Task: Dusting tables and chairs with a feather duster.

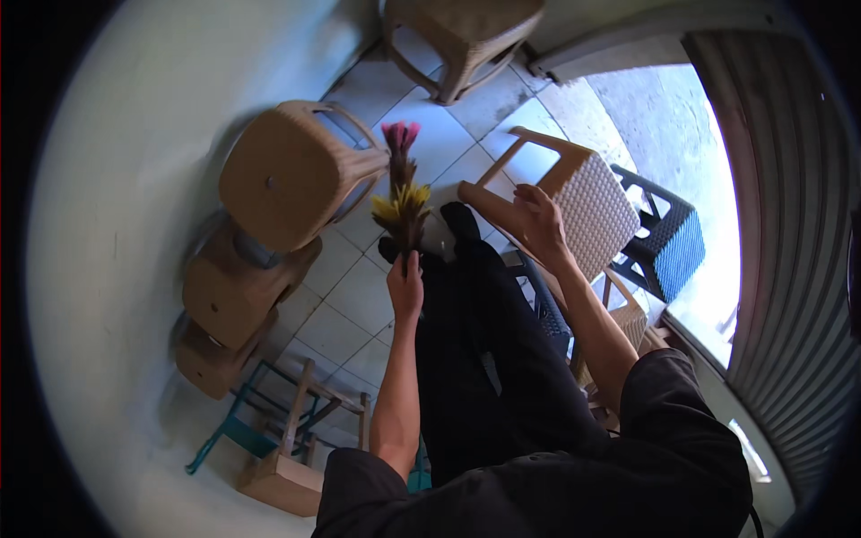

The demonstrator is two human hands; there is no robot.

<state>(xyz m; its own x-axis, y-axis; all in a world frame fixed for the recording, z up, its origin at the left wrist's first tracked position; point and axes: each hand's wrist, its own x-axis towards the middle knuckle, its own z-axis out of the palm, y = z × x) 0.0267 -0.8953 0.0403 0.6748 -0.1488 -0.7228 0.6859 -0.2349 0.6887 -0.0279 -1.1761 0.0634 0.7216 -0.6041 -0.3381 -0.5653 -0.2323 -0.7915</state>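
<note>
My left hand (406, 289) is closed around the lower end of a feather duster (405, 208), which has yellow feathers in the middle and pinkish-red ones at its far tip. The duster points away from me over the tiled floor, its tip close to a leg of a tan plastic stool (289, 178). My right hand (540, 218) is beside a tipped tan stool with a woven-pattern seat (595, 208), its fingers apart and bent over the stool's leg. Whether that hand touches the stool I cannot tell.
More tan stools (252, 282) line the wall at the left. Another tan stool (464, 40) stands ahead. A dark woven-pattern stool (662, 235) lies near the doorway at the right, beside a corrugated shutter (780, 202). A green-framed item (245, 430) and a wooden stool (289, 481) lie at the lower left.
</note>
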